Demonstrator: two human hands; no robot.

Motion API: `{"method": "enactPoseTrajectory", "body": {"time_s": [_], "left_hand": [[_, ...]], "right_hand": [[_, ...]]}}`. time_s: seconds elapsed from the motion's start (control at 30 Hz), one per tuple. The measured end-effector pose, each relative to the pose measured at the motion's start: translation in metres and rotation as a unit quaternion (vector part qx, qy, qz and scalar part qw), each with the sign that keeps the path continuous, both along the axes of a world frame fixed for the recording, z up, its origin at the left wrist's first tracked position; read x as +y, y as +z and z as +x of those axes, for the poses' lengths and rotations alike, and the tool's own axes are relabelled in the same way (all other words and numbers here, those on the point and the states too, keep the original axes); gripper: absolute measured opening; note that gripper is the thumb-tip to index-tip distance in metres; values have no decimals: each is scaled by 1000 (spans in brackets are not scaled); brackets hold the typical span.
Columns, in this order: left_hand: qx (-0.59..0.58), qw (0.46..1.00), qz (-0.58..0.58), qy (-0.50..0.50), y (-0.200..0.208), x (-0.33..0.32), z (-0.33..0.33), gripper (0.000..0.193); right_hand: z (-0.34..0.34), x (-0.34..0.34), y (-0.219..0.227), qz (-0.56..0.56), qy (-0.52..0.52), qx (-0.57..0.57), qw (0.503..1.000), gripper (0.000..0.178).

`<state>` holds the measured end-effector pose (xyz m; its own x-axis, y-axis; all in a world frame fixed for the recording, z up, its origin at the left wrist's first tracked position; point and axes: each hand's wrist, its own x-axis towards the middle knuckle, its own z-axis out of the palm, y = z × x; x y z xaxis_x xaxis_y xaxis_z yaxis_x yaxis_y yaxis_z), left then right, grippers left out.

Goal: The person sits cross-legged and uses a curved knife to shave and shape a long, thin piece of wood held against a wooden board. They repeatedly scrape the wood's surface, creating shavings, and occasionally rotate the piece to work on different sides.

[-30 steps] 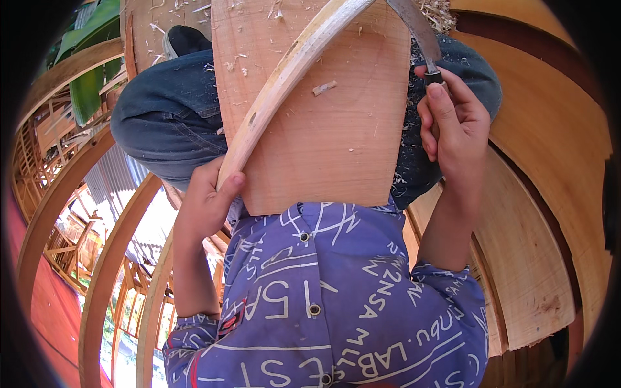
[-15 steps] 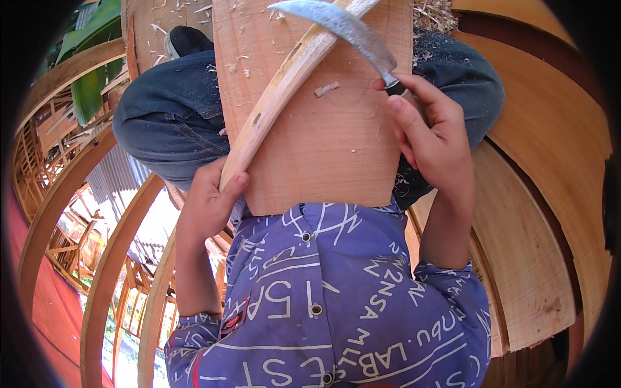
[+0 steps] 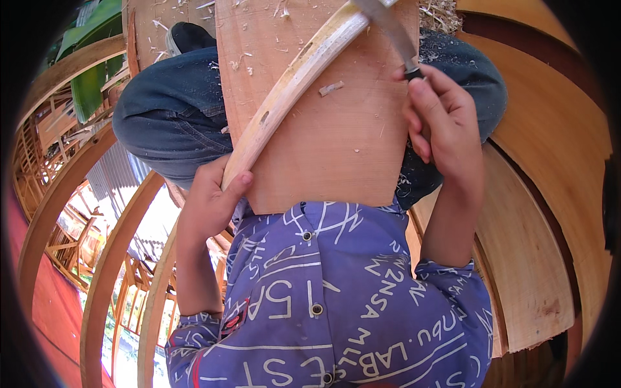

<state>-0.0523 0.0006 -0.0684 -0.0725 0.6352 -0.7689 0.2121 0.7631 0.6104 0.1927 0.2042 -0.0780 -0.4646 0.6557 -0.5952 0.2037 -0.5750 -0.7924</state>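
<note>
"Where's the curved stick (image 3: 294,87)?"
"Slanting over the board (image 3: 349,155), from near its lower-left corner up toward the right edge."
"Fingers?"
"Left hand (image 3: 217,197) grips the stick's near end; right hand (image 3: 446,119) grasps the curved knife (image 3: 396,35) by its handle. Blade overlaps the stick; contact, I can't tell."
"Around them?"
"A wood chip (image 3: 332,88) right of the stick, shavings (image 3: 440,18) past the board's right edge."

White hand-drawn-style capital letters and numerals (image 3: 279,308) scattered across blue-purple shirt (image 3: 349,284), some slanting.
</note>
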Motion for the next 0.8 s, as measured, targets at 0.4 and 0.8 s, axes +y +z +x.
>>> {"method": "enactPoseTrajectory", "body": {"time_s": [0.4,0.8], "left_hand": [[8,999,29,19,1,0,9,54],[-17,1000,17,10,0,1,2,45]], "right_hand": [[7,9,3,7,-15,-34,999,26],[29,19,2,86,-50,-102,990,28]]}}
